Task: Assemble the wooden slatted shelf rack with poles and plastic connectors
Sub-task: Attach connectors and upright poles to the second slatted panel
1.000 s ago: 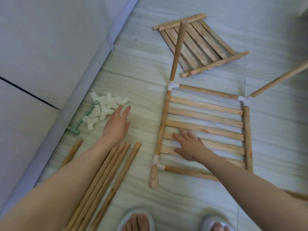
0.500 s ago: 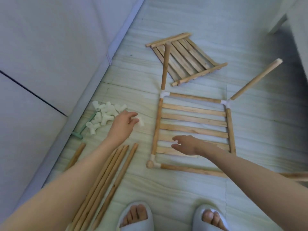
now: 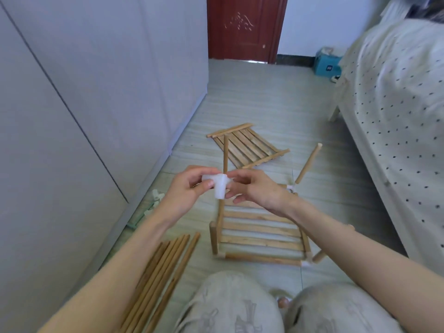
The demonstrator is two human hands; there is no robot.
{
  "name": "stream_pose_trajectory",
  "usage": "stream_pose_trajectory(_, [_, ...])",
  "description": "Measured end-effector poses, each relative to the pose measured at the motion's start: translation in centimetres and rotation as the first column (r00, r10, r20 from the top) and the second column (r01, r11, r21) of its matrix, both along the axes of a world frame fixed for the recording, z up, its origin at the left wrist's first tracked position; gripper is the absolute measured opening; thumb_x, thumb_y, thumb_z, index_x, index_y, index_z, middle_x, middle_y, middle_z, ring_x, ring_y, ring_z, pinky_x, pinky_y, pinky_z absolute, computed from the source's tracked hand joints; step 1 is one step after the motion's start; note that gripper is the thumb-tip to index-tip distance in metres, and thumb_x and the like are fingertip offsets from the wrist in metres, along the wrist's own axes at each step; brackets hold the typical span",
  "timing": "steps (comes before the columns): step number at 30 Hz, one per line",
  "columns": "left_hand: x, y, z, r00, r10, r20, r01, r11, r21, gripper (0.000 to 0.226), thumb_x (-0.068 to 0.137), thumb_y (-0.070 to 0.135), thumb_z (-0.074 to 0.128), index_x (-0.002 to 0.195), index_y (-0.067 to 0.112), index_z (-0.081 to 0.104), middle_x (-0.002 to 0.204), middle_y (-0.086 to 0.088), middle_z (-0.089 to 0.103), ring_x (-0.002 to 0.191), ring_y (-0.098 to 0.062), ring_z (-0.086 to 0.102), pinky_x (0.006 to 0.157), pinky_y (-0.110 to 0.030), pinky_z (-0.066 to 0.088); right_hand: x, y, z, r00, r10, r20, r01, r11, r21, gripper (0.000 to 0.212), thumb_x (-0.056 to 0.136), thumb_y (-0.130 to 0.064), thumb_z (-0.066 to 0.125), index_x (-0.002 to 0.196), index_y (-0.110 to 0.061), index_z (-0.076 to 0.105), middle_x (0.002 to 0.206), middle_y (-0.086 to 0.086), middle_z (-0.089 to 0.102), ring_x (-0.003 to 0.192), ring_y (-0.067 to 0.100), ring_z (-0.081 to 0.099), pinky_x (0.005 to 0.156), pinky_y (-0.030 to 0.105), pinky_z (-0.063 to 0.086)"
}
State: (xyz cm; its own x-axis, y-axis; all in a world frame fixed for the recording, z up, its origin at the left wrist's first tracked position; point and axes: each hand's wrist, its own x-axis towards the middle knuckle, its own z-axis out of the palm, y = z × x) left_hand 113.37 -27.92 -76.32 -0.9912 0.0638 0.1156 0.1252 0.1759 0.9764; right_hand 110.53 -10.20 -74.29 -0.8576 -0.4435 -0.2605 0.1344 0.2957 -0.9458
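Observation:
A white plastic connector (image 3: 220, 186) is held up in front of me by both hands. My left hand (image 3: 187, 191) pinches its left arm and my right hand (image 3: 254, 188) pinches its right side. Below it on the floor lies a slatted shelf (image 3: 260, 236) with white connectors at its corners and poles standing up from them; one upright pole (image 3: 225, 153) rises behind the held connector. A second slatted panel (image 3: 247, 145) lies flat farther away. Several loose poles (image 3: 163, 272) lie at my lower left. More white connectors (image 3: 156, 196) show partly behind my left wrist.
A grey cabinet wall (image 3: 84, 116) runs along the left. A bed with a dotted cover (image 3: 396, 116) fills the right side. A red door (image 3: 242, 27) and a blue box (image 3: 326, 64) stand at the far end. My knees (image 3: 276, 306) are at the bottom.
My left hand picked a connector from the pile and lifted it. My right hand left the shelf slats and came up to grip the connector too. The view tilted upward.

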Motion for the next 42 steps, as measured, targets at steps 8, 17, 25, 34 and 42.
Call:
stream_pose_trajectory(8, [2.7,1.0,-1.0,0.989,0.141,0.054,-0.145,0.986,0.087,0.022,0.096,0.017,0.050,0.108,0.026,0.066,0.111,0.003,0.068,0.101,-0.011,0.064,0.087,-0.027,0.052,2.0,-0.3,0.0,0.972,-0.071,-0.225,0.105,0.984,0.142,0.021,0.079,-0.009,0.073,0.084,-0.010,0.052,0.067,0.004,0.057,0.062,0.017,0.053,0.062,0.030,0.047])
stream_pose_trajectory(17, [2.2,1.8,-5.0,0.955,0.243,0.169,-0.255,0.965,0.055,0.016,0.086,0.003,0.064,0.102,0.005,0.064,0.089,-0.003,0.067,0.068,0.009,0.061,0.066,-0.007,0.046,0.8,-0.8,-4.0,0.974,0.032,-0.226,0.042,0.948,0.314,0.026,0.078,-0.009,0.073,0.076,-0.020,0.050,0.070,-0.001,0.058,0.067,0.017,0.060,0.066,0.027,0.050])
stream_pose_trajectory(25, [2.8,1.2,-7.9,0.925,0.280,0.259,-0.313,0.944,0.100,0.011,0.084,-0.003,0.064,0.095,0.000,0.061,0.080,0.000,0.066,0.061,0.008,0.060,0.061,-0.007,0.047,0.6,-1.1,-5.8,0.993,0.098,-0.072,-0.072,0.951,0.300,0.020,0.083,0.000,0.066,0.083,-0.016,0.054,0.088,0.009,0.059,0.065,0.014,0.062,0.064,0.019,0.054])
stream_pose_trajectory(34, [3.2,1.4,-9.2,0.897,0.249,0.364,-0.319,0.936,0.147,0.011,0.087,0.002,0.062,0.098,0.002,0.060,0.089,-0.007,0.064,0.079,-0.010,0.061,0.072,-0.018,0.048,0.7,-1.4,-6.9,0.994,0.109,-0.020,-0.097,0.942,0.320,0.018,0.082,0.002,0.066,0.087,-0.010,0.055,0.090,0.011,0.056,0.076,0.023,0.063,0.082,0.040,0.056])
stream_pose_trajectory(42, [1.3,1.4,-11.4,0.792,0.144,0.593,-0.294,0.942,0.164,0.033,0.088,0.039,0.061,0.104,0.011,0.059,0.105,-0.004,0.066,0.095,-0.014,0.063,0.074,-0.026,0.047,0.4,-0.7,-7.8,0.995,0.093,-0.030,-0.078,0.942,0.326,0.015,0.083,-0.001,0.066,0.092,-0.011,0.059,0.090,0.009,0.061,0.075,0.021,0.063,0.084,0.037,0.054])
